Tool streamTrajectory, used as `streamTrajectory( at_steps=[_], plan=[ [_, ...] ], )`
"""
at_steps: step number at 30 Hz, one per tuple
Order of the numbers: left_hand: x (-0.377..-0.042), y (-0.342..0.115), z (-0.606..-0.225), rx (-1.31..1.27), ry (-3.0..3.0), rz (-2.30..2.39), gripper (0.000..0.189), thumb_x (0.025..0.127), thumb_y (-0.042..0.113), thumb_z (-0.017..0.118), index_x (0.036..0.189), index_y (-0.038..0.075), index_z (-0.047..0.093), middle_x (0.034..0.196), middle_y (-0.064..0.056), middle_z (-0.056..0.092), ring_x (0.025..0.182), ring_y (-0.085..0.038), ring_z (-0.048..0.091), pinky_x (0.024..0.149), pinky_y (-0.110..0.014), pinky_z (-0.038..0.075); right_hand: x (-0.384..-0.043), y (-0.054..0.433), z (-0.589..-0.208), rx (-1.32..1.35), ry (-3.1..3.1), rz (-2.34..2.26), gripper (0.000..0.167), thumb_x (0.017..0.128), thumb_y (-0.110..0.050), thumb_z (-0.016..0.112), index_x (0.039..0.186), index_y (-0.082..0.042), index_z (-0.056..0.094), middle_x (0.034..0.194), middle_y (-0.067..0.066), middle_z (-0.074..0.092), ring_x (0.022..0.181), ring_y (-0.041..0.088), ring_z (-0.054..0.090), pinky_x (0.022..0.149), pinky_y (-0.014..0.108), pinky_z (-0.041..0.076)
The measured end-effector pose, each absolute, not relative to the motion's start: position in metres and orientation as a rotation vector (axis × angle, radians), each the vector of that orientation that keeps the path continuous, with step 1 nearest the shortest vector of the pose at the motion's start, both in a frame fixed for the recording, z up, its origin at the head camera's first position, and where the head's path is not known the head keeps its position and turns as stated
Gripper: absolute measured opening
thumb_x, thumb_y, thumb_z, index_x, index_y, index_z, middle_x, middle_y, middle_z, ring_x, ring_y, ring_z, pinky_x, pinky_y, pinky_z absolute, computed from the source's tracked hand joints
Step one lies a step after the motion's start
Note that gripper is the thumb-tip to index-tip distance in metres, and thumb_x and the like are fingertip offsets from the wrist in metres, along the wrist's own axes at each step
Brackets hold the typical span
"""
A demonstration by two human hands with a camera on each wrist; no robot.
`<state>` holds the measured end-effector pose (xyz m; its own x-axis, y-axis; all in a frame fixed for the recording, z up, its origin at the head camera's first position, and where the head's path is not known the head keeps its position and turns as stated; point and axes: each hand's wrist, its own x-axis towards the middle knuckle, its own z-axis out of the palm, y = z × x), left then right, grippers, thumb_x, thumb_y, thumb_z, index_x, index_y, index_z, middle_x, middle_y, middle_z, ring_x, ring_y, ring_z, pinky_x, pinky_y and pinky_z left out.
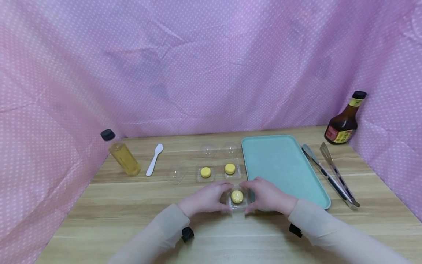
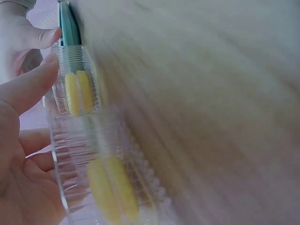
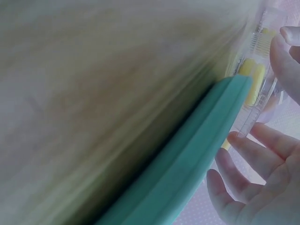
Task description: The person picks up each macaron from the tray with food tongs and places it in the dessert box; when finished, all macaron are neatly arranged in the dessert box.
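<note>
In the head view a clear plastic box (image 1: 237, 207) with a pale yellow macaron (image 1: 237, 197) sits near the tray's left front corner. My left hand (image 1: 209, 198) grips its left side, thumb at the near corner and fingers at the far one. On the other side my right hand (image 1: 271, 196) holds it the same way. A glint over this macaron suggests a clear cover. Behind it are two more clear boxes, with a yellow macaron (image 1: 206, 172) on the left and another macaron (image 1: 230, 168) on the right. The left wrist view shows the left thumb (image 2: 40, 82) against clear plastic.
A teal tray (image 1: 280, 161) lies right of the boxes, with metal tongs (image 1: 339, 174) beyond it. Clear domes (image 1: 177, 174) lie on the table, faintly visible. A white spoon (image 1: 154, 160), a bottle of yellow liquid (image 1: 124, 157) and a brown sauce bottle (image 1: 343, 123) stand farther out.
</note>
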<state>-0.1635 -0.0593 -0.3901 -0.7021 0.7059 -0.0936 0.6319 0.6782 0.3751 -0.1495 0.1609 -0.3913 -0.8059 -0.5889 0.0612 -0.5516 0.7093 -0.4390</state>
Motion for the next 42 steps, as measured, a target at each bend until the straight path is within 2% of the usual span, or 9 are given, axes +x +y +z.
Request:
streamTrajectory(
  at_steps=[12,19,26,32,37,42],
  plan=[
    [-0.164,-0.06,-0.388,1.067,2.643,0.419,0.073,0.081,0.037,0.073,0.14,0.004,0.044,0.145,-0.012,0.044,0.134,-0.023,0.042,0.113,-0.035,0.033,-0.15,0.161,-0.392,-0.943,2.863,-0.644,0.078,0.057,-0.04,0.088,0.119,0.0,0.061,0.113,0.009,0.067,0.097,0.024,0.058,0.084,0.04,0.052],
    [-0.166,-0.065,-0.388,1.074,2.638,0.433,0.081,0.079,0.04,0.073,0.143,0.003,0.039,0.148,-0.014,0.038,0.136,-0.026,0.038,0.114,-0.037,0.032,-0.15,0.163,-0.393,-0.927,2.854,-0.629,0.082,0.058,-0.043,0.086,0.123,0.0,0.059,0.119,0.011,0.065,0.104,0.028,0.057,0.089,0.044,0.051],
    [-0.169,-0.073,-0.383,1.043,2.66,0.527,0.072,0.086,0.04,0.067,0.143,0.005,0.04,0.146,-0.015,0.04,0.133,-0.027,0.042,0.111,-0.041,0.036,-0.148,0.164,-0.394,-0.985,2.865,-0.622,0.084,0.059,-0.044,0.086,0.124,-0.001,0.058,0.119,0.012,0.064,0.104,0.029,0.057,0.09,0.045,0.05],
    [-0.172,-0.082,-0.377,1.033,2.696,0.609,0.069,0.087,0.039,0.066,0.141,0.003,0.042,0.144,-0.016,0.042,0.132,-0.03,0.041,0.11,-0.044,0.036,-0.147,0.166,-0.393,-0.969,2.874,-0.633,0.085,0.061,-0.048,0.084,0.127,-0.002,0.057,0.12,0.011,0.063,0.107,0.029,0.056,0.091,0.046,0.05],
    [-0.174,-0.092,-0.371,1.031,2.726,0.656,0.065,0.09,0.035,0.064,0.139,0.0,0.042,0.143,-0.021,0.042,0.132,-0.035,0.04,0.11,-0.048,0.035,-0.148,0.167,-0.391,-0.981,2.896,-0.641,0.077,0.067,-0.046,0.081,0.126,-0.003,0.057,0.121,0.011,0.063,0.109,0.031,0.056,0.091,0.046,0.05],
    [-0.173,-0.105,-0.368,0.961,2.781,0.661,0.062,0.091,0.035,0.062,0.142,0.005,0.041,0.146,-0.019,0.038,0.134,-0.035,0.038,0.111,-0.049,0.033,-0.147,0.168,-0.39,-1.0,2.907,-0.667,0.066,0.072,-0.036,0.08,0.125,-0.003,0.058,0.122,0.013,0.062,0.111,0.032,0.056,0.092,0.047,0.049]
  ],
)
